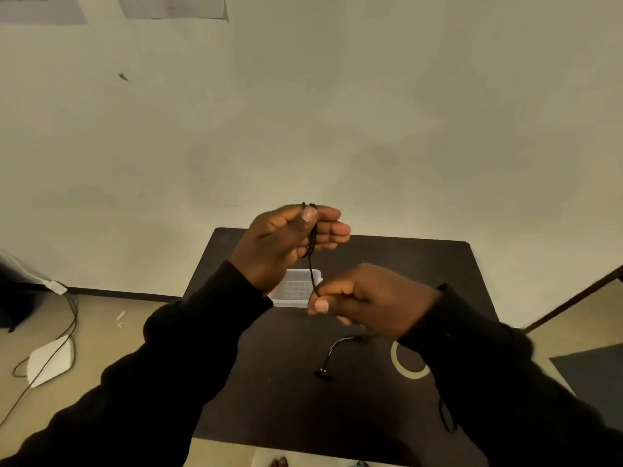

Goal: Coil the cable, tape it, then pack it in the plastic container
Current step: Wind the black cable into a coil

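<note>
Two hands work above a dark table (421, 264) against a pale wall (303, 112), sheets of paper (172, 6) pinned at upper left. The left hand (279, 244) pinches looped black cable (312, 251) at centre frame; the right hand (364, 298) fingers clamp it lower down. The clear plastic container (296, 288) sits behind, a tape roll (401, 367) at lower right.

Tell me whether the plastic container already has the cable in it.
No; the plastic container looks empty, and both hands hold the cable above it.
</note>
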